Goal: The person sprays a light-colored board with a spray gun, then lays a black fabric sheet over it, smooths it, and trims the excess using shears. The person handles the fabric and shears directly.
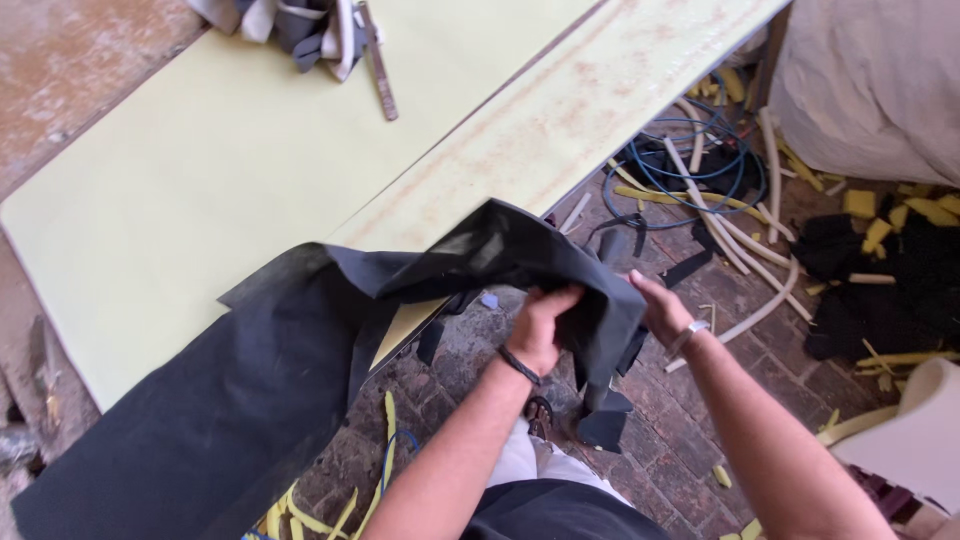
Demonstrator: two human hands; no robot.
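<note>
Forearms, two, bare, rose from the near edge toward the middle of the scene. Left hand (540, 325), dark band at the wrist, was closed on a bunched fold of black fabric (300, 370). Right hand (660, 305), silver bracelet at the wrist, was pressed against the same fold from the right, its fingers hidden behind the cloth, so its grip could not be told.

Black fabric: one large sheet, draped from the hands down and leftward over the near edge of a pale yellow board (200, 170), reaching the near left corner.

Far edge of the board: a slim brown strip (380, 70) beside a heap of grey and white cloth (300, 25).

Brick floor (680, 440), right: blue cable (700, 160), white tubing (730, 240), yellow foam scraps (880, 220), further black offcuts (880, 290).
</note>
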